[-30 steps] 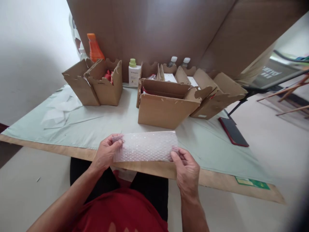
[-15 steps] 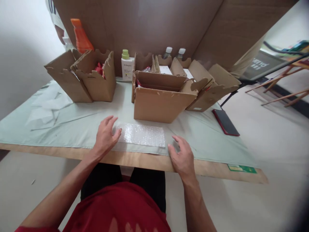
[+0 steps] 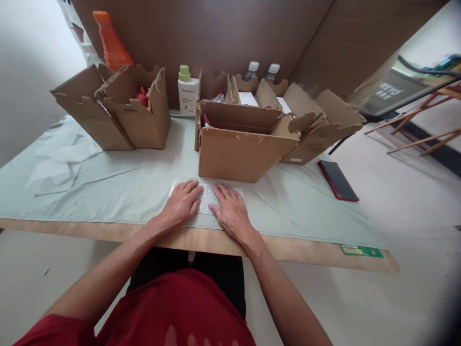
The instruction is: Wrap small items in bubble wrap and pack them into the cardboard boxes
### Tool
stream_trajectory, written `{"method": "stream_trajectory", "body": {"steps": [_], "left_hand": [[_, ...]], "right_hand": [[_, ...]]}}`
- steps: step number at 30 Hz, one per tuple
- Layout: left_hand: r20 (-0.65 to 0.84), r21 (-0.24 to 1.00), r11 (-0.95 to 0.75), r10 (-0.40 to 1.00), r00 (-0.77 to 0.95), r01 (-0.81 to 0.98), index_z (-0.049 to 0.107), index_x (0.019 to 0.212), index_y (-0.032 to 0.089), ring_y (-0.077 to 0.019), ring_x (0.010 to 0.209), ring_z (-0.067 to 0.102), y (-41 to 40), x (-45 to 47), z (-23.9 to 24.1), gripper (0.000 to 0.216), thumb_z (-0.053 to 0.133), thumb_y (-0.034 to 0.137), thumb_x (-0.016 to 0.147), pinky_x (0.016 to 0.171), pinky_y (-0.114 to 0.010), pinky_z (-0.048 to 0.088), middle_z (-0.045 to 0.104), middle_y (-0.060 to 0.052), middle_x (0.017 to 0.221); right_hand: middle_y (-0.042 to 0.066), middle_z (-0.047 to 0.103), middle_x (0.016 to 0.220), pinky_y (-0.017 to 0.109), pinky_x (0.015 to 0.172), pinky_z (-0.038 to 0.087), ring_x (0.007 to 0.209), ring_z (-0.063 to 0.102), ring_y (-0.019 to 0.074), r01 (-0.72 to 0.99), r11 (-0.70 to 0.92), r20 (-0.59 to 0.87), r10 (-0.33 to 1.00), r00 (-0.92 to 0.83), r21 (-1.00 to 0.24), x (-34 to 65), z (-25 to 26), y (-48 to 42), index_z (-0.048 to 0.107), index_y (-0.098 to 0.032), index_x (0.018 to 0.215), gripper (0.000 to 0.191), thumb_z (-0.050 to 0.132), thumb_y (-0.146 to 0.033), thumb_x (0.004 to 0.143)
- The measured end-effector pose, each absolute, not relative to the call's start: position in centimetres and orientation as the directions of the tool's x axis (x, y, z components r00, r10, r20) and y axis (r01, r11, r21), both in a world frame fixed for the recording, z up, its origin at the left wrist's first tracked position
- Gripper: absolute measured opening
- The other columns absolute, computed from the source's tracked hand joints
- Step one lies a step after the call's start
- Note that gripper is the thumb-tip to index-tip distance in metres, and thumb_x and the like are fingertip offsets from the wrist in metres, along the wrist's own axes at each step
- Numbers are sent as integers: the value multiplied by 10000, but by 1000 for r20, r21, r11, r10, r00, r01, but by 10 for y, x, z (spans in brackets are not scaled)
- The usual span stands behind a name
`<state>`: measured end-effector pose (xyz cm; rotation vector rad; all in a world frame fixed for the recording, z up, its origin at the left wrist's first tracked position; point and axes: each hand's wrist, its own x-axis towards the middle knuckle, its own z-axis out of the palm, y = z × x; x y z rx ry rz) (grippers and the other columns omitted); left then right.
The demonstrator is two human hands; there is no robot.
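A sheet of clear bubble wrap (image 3: pixel 206 200) lies flat on the pale green cover of the table (image 3: pixel 118 192), near the front edge. My left hand (image 3: pixel 182 202) rests palm down on its left part with the fingers stretched out. My right hand (image 3: pixel 231 211) lies flat on its right part, fingers spread too. The two hands sit side by side and hide most of the sheet. Neither hand holds anything. Just behind them stands an open cardboard box (image 3: pixel 241 144).
More open cardboard boxes stand at the back left (image 3: pixel 122 115) and back right (image 3: pixel 317 129). An orange bottle (image 3: pixel 110 43), a white bottle with a green cap (image 3: pixel 187 91) and two grey-capped bottles (image 3: pixel 252 69) line the brown wall. A dark phone (image 3: pixel 337 179) lies at the right.
The bubble wrap was held up in both hands, then laid on the table. Both hands have since moved inward and now lie flat on top of it.
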<state>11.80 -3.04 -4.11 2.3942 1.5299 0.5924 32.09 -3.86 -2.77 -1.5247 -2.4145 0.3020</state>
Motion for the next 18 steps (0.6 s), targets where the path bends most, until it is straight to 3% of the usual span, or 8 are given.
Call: {"method": "stream_trajectory", "body": {"steps": [4, 7, 11, 14, 18], "left_hand": [[163, 391, -417, 909, 384, 821, 597, 1403, 180, -341, 1502, 422, -36, 114, -43, 447, 502, 205, 966, 1240, -605, 290, 517, -167, 1571], [109, 375, -411, 909, 401, 831, 580, 1418, 166, -352, 1518, 396, -38, 111, -37, 463, 513, 207, 962, 1235, -598, 302, 475, -183, 1600], [183, 336, -441, 897, 402, 832, 608, 1378, 111, -391, 1534, 356, -50, 119, -23, 440, 500, 179, 957, 1238, -614, 281, 440, -235, 1607], [204, 343, -515, 857, 473, 786, 594, 1404, 120, -376, 1515, 393, -57, 129, -18, 453, 485, 178, 967, 1250, -619, 253, 488, -222, 1578], [63, 449, -480, 858, 509, 754, 591, 1426, 180, -366, 1514, 397, -58, 108, -22, 483, 560, 248, 948, 1252, -624, 254, 486, -167, 1596]], "right_hand": [[179, 426, 1617, 563, 1225, 282, 1521, 352, 332, 879, 404, 114, 915, -388, -252, 358, -35, -55, 468, -110, 1535, 555, 449, -393, 1058], [164, 459, 1599, 569, 1205, 305, 1504, 386, 330, 903, 364, 116, 931, -345, -231, 388, -37, -66, 475, -142, 1536, 553, 404, -428, 1068], [189, 513, 1550, 588, 1147, 364, 1472, 426, 360, 921, 320, 187, 941, -281, -224, 392, -22, -69, 546, -139, 1475, 522, 364, -425, 1078], [151, 499, 1570, 552, 1176, 352, 1492, 403, 318, 861, 447, 200, 892, -406, -245, 360, -10, -60, 547, -174, 1479, 474, 378, -358, 1076], [126, 487, 1586, 528, 1193, 356, 1481, 424, 289, 755, 583, 95, 806, -585, -301, 342, -17, -49, 558, -178, 1468, 449, 428, -307, 1059]]}}
